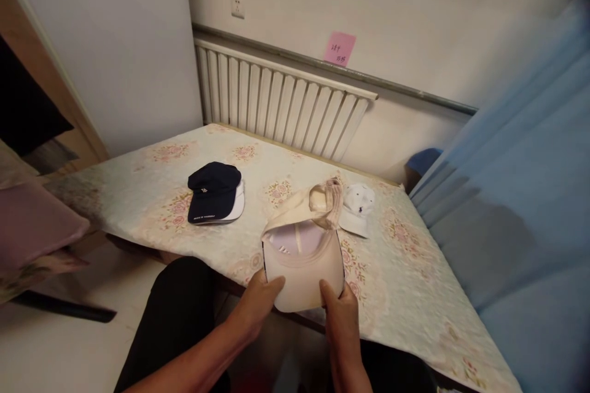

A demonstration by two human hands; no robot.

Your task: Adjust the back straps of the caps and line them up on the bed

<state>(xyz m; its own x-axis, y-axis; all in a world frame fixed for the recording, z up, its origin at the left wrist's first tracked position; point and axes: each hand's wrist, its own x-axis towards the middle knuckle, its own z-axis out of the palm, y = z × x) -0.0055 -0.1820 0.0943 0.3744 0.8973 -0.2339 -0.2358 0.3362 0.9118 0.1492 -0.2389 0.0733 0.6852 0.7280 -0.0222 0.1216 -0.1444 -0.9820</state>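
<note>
A pale cream baseball cap [298, 282] is held up with its inside and the underside of its brim facing me. My left hand [262, 298] grips the left edge of the brim, thumb on the underside. On the opposite edge, my right hand [340, 307] has the brim in the same kind of grip. The fingers of both hands are partly hidden behind the brim. Just behind the cap's strap, a white cap [358, 207] with a small dark logo lies on the bed. Farther left rests a dark navy cap [214, 187] with a white-edged brim.
A floral cloth [405, 270] covers the low bed or table. Behind it stand a white radiator [281, 98] and a wall with a pink note [340, 49]. A blue curtain [520, 196] hangs at right. Pinkish fabric [37, 227] is at left.
</note>
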